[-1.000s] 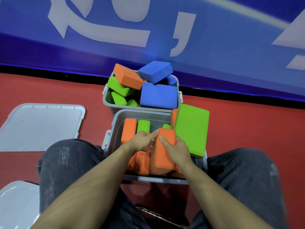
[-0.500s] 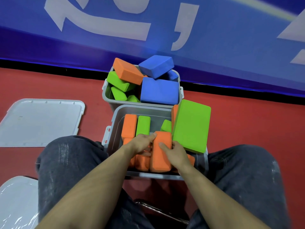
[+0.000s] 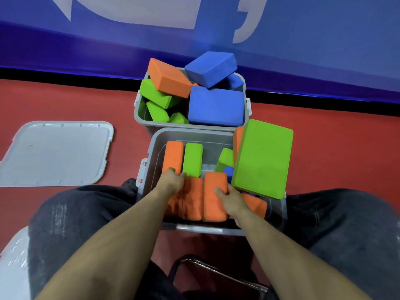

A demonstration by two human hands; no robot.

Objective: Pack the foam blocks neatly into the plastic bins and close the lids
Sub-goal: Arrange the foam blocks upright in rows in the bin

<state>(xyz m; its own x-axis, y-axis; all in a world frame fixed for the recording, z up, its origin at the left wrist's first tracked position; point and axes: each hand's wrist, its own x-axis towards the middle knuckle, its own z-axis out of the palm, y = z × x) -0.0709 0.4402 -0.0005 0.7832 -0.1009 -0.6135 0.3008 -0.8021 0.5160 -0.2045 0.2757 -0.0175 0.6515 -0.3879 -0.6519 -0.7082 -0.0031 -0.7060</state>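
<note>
Red flooring [image 3: 324, 148] runs up to a blue wall banner [image 3: 303, 40] with white markings at 12 o'clock. Two grey plastic bins stand on it, touching, one behind the other.

In the far bin [image 3: 140, 111] the blocks lie jumbled, and eight can be counted: three blue, one tilted on top [image 3: 211, 68], one large and flat at the front [image 3: 216, 106], one half hidden behind; one large orange block [image 3: 168, 80] leaning at 10 o'clock plus an orange sliver beside it; and three green ones [image 3: 157, 94] low on the left.

The near bin [image 3: 155, 148], between the person's knees, holds at least nine. Five are orange: one upright block [image 3: 173, 155] at its 11 o'clock, two or more packed along the front, the orange block in hand [image 3: 214, 197], a corner at 4 o'clock and an edge behind the big green slab. Three are green: an upright block [image 3: 192, 159], a small tilted piece [image 3: 226, 159], and the large slab [image 3: 263, 159] leaning on the right rim. A scrap of blue [image 3: 228, 171] peeks out between them.

The left hand [image 3: 172, 181] rests on the front orange blocks, fingertips touching the two upright ones; whether it grasps anything I cannot tell. The right hand [image 3: 230, 199] clasps the standing orange block, thumb across its face.

Two lids lie off the bins: one [image 3: 56, 152] at 9 o'clock, another [image 3: 13, 267] at 7 o'clock, partly out of view.
</note>
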